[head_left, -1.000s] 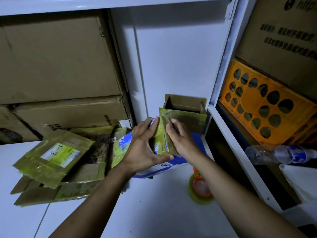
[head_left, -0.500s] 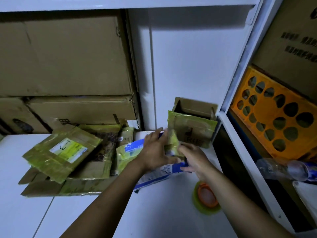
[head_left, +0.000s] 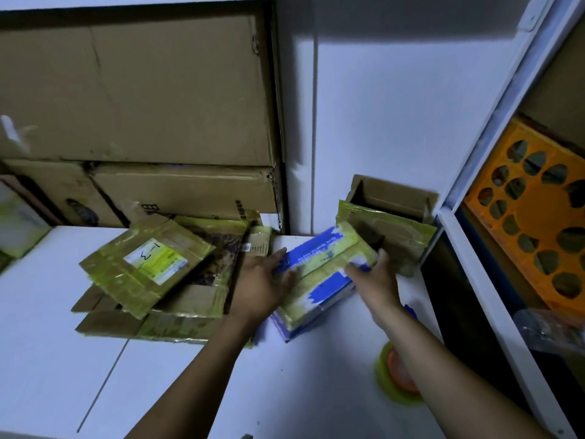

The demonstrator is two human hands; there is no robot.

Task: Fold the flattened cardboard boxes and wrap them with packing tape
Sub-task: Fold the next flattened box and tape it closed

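We see the right hand (head_left: 376, 277) grasping the right end of the blue-and-white box (head_left: 319, 270), its fingers curled over the edge onto the taped top face. The left hand (head_left: 262, 280) is not clenched. Its fingers lie nearly straight along the box's left end and the thumb rests on the top face, so it steadies the box rather than clamping it. The box sits between the two hands over the white table (head_left: 47, 343), toward the table's right rear, with its near corner low at the surface. Bands of yellowish packing tape cross its top.

Just behind the box, a taped flat carton (head_left: 399, 236) leans upright against a small open cardboard box (head_left: 392, 194) that stands at the white wall. To the left, touching or almost touching the left wrist, we see a loose pile of taped flattened boxes (head_left: 148, 267), the topmost with a pale label. Big brown cartons (head_left: 136, 90) are stacked behind that pile. A roll of packing tape (head_left: 395, 378) lies flat on the table under the right forearm. Past the white shelf post (head_left: 493, 128) on the right stand an orange crate (head_left: 531, 223) and a clear plastic bottle (head_left: 550, 327).

The box's long axis runs on a diagonal from near left to far right, and its broad taped face tilts up toward us.
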